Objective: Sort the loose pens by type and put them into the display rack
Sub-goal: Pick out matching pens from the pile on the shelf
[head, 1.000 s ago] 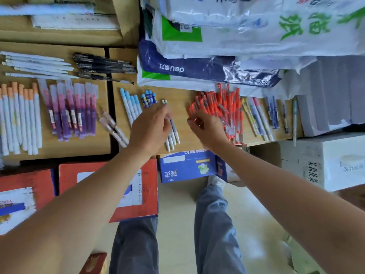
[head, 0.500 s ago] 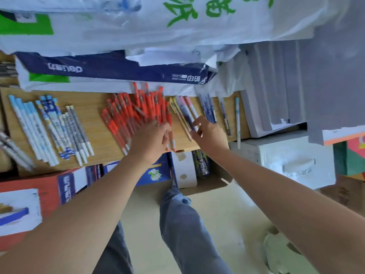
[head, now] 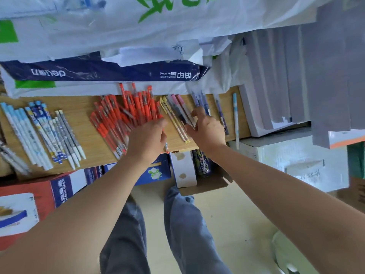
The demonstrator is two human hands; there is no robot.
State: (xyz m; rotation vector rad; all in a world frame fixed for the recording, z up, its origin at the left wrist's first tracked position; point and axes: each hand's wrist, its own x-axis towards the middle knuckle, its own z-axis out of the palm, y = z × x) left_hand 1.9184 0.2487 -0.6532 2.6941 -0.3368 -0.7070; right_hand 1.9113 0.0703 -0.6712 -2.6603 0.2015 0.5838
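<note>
a: where are the red pens (head: pixel 126 113) lying?

b: they're lying fanned out on the wooden shelf (head: pixel 85 123), spreading from 10 to 12 o'clock off my left hand (head: pixel 147 138). the ones at the left of the fan are running their long axes from 10 o'clock down to 5, red caps pointing away from me. the ones at the right are lying nearer 12 to 6.

a: what's the left hand doing?

b: it's lying knuckles-up over the near ends of the fan, fingers bending down out of sight, so i can't tell whether it's gripping anything. one red tip is poking out beneath it at 5 o'clock, reaching toward the shelf's front edge.

a: and the right hand (head: pixel 207 129)?

b: it's reaching in at 3 o'clock of the left one. the thumb is leaning against the pink and dark pens (head: pixel 184 109), and the fingers are bending toward the purple pens (head: pixel 200 101) at its 12 o'clock. it's all blurring, so i can't tell whether i'm pinching or only touching.

a: how are the others pointing?

b: the yellow pens (head: pixel 175 120) at its 9 o'clock are slanting from 11 to 5. a pale blue pen (head: pixel 235 115) at 2 o'clock is lying almost 12 to 6, its near end hanging over the edge. far off at 9 o'clock the blue-and-white pens (head: pixel 39 133) are slanting 11 to 5, white ends toward me.
</note>
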